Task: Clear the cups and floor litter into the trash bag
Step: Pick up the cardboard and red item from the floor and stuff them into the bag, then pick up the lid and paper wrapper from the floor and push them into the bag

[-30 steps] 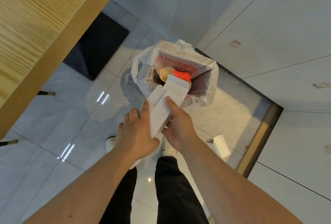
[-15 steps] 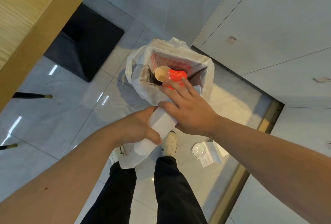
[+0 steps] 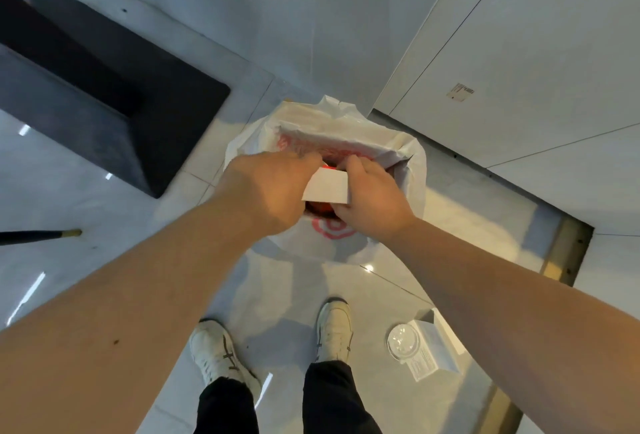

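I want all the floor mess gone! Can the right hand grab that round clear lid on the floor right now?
Probably not yet. The right hand is busy holding the white box over the trash bag, and the clear lid lies low beside the right shoe. Nothing blocks it, though.

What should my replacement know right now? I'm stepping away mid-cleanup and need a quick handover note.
Left hand and right hand: both grip the white box, pressing it into the mouth of the trash bag.
Done: red litter already sits in the bag, below the box.
Left: let go of the box, then pick up the clear lid and white carton from the floor by the right shoe.
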